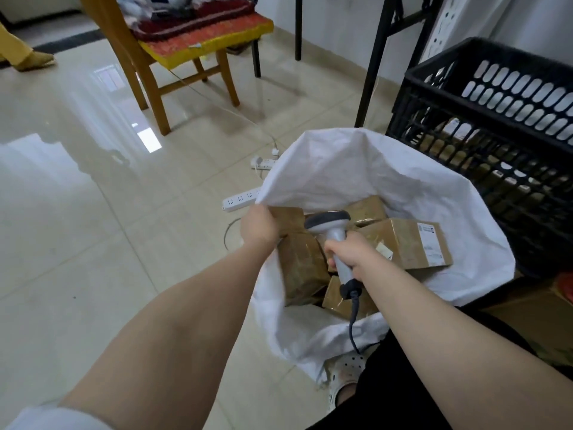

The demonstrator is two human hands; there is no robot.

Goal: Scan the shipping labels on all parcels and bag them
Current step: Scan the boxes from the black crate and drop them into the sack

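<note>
The glossy tiled floor [93,212] filled most of the view. On it, at the near right, stood a white sack [372,175] with its mouth wide open toward us. Just beside the sack, on its far right, we saw a black crate [496,97] with slotted walls, and through the slots some brown boxes showed inside it. A wooden chair [155,88] with a red and yellow cushion stood far on the left, well apart from the sack.

The person's left arm reached in from the near left corner, almost straight, up to the left rim of the sack. The left hand [259,228] gripped this rim. Its fingers were curled over the cloth edge and the back of the hand was turned to us. The right arm came in from the near right and ended above the mouth of the sack. The right hand [350,257] was wrapped around the handle of a grey scanner [333,228], and the scanner's head stood on the far side of the fist, over the boxes.

Inside the sack lay several brown parcels [302,268], packed close and touching each other. The largest parcel [400,240] lay at the right, tilted. It carried a white shipping label [432,243] on its right end, but the print was too small for us to read. A dark cable [353,318] hung from the foot of the handle toward the near rim of the sack. A white power strip [240,200] lay on the floor just left of the sack, with one end hidden behind the rim.
</note>
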